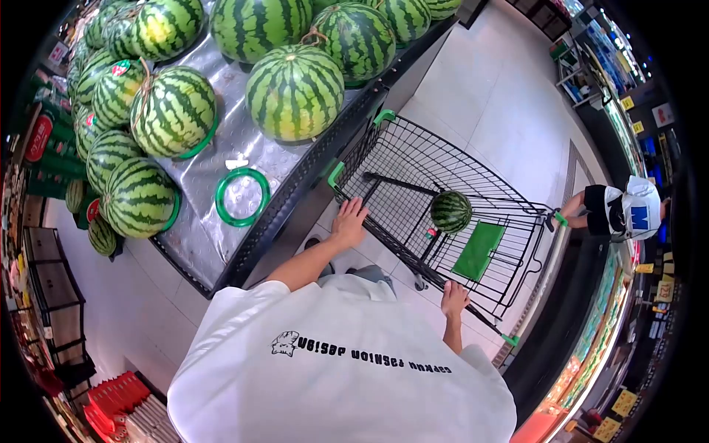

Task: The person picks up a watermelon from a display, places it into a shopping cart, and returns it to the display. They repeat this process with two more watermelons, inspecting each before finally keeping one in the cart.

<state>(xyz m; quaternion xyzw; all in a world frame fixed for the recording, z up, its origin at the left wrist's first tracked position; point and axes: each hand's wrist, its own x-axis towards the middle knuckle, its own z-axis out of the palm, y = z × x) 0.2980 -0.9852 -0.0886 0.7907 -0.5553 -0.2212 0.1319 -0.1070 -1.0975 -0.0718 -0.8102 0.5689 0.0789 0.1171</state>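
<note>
A black wire shopping cart [473, 170] with green corner pieces stands sideways in front of me. My left hand [349, 221] is closed over its near top rail, close to the left corner. Farther right along the same rail, my right hand [454, 297] is also curled round the bar. One small striped watermelon [451, 211] lies inside the cart, beside the green child-seat panel [478, 252]. The fingertips of both hands are partly hidden by the rail.
To the left, a silver-covered display stand [199, 192] bears several large watermelons [295, 92] and a bare green ring [242, 197]. A person [628, 208] in a white cap is at the cart's handle end on the right. Lit refrigerated shelves [591, 332] line the right side.
</note>
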